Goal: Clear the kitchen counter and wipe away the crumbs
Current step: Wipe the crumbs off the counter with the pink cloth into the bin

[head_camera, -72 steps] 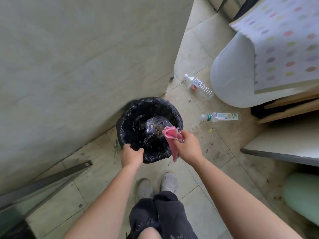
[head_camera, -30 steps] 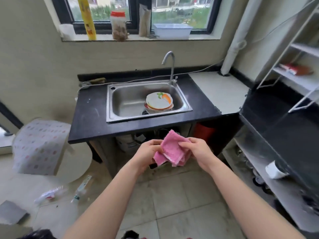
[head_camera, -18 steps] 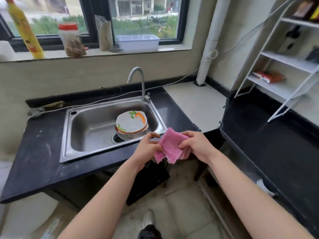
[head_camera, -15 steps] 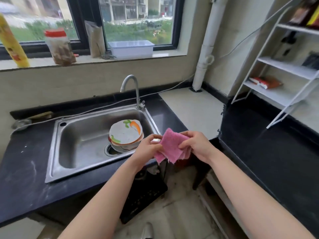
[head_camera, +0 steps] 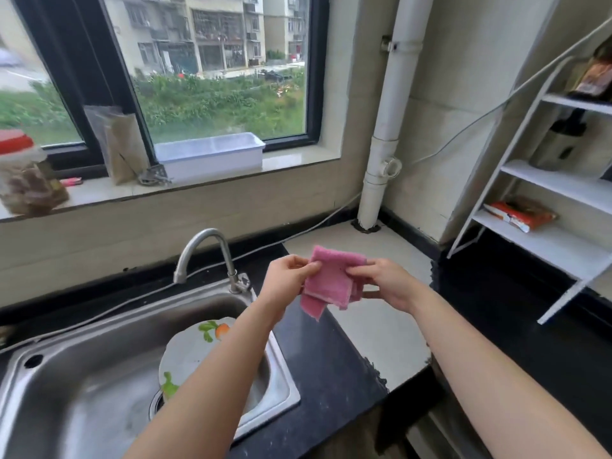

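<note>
- A pink cloth (head_camera: 331, 279), nubbly and folded into a rough rectangle, hangs in the air above the black stone counter (head_camera: 318, 356), just right of the sink (head_camera: 99, 385).
- Its long axis runs top to bottom, tilted slightly; loose corners point down.
- The left hand (head_camera: 286, 281) pinches the cloth's left edge, fingers curled closed.
- The right hand (head_camera: 385, 281) pinches the right edge the same way.
- The steel sink is smooth and holds a round white plate (head_camera: 190, 352) with a carrot print.
- A curved metal tap (head_camera: 205, 251) stands behind.
</note>
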